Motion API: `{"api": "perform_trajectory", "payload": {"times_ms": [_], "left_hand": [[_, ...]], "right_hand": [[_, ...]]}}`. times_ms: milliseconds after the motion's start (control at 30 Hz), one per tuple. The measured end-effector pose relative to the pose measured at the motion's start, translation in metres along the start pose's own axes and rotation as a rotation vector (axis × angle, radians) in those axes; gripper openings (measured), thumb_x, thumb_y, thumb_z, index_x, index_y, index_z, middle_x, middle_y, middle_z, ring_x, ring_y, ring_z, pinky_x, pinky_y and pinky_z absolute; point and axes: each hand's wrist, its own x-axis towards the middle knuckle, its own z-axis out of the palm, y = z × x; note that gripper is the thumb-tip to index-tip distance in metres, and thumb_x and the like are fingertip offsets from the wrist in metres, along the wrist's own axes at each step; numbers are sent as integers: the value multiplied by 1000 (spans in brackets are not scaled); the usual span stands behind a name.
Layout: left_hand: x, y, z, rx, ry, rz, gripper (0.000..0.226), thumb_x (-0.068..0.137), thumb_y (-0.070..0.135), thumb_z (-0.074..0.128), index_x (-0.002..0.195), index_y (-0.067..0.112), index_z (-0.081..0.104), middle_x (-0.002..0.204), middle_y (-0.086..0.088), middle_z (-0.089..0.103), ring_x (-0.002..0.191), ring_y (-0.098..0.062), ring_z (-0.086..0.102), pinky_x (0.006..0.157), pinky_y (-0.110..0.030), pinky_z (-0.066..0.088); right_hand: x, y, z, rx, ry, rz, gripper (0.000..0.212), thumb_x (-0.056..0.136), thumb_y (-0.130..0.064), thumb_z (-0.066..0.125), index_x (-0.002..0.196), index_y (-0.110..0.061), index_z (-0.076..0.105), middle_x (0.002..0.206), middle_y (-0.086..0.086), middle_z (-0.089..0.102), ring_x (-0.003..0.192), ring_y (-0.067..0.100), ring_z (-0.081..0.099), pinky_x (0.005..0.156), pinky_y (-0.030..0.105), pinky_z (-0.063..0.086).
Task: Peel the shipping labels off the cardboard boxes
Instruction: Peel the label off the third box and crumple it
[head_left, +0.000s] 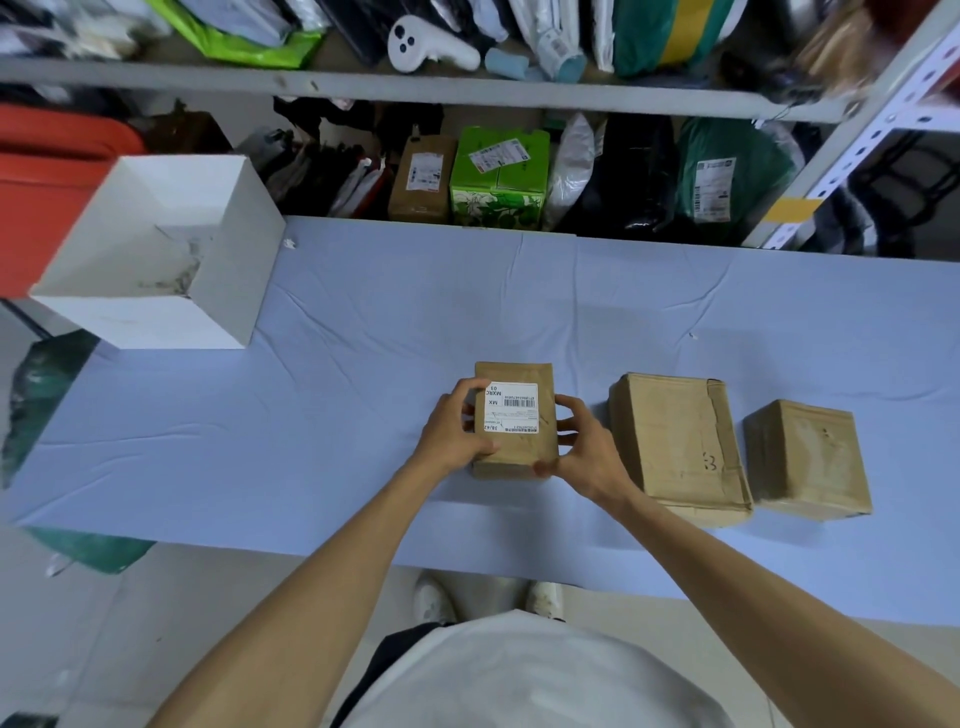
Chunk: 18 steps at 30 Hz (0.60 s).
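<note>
My left hand (454, 434) and right hand (582, 449) clasp the small cardboard box (545, 447) by its 2 long sides, fingers curled around it, with the white shipping label (511, 408) facing up between my thumbs. It sits mid-way along the blue tablecloth (363, 395). At its 3 o'clock lie the larger box (680, 447) and, just past that, the end box (808, 460); well off at 10 o'clock stands 1 open white carton (228, 291).

Between the left grip (452, 431) and right grip (582, 447), the box (514, 373) is matt brown cardboard; its label (511, 408) is smooth white paper. Right of the grip, the larger box (675, 441) and smaller box (805, 457) are creased, rough cardboard. The counter (363, 364) wears matt, wrinkled blue cloth.
</note>
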Motion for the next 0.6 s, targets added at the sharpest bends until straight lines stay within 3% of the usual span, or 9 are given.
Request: {"api": "perform_trajectory", "payload": {"times_ms": [133, 333, 600], "left_hand": [[0, 1, -1, 15, -6, 19, 73, 58, 6, 84, 110, 43, 48, 122, -5, 51, 106, -25, 58, 85, -45, 57], [-7, 4, -1, -94, 7, -5, 93, 65, 0, 83, 133, 32, 30, 120, 1, 52, 107, -22, 59, 90, -41, 56], [-22, -5, 4, -194, 93, 11, 74, 70, 5, 83, 126, 25, 39, 126, 2, 57, 110, -15, 59, 89, -28, 55]], "right_hand": [[0, 0, 1, 0, -2, 3, 92, 62, -9, 88, 137, -23, 37, 112, -4, 56, 98, 13, 59, 60, 11, 50], [-1, 1, 0, 9, 0, -6, 93, 61, -12, 89, 137, -25, 37, 110, -4, 57, 99, 14, 60, 60, 12, 49], [0, 1, 1, 14, 5, -13, 93, 60, -13, 90, 136, -26, 38, 108, -6, 57, 97, 14, 61, 60, 13, 50]]}}
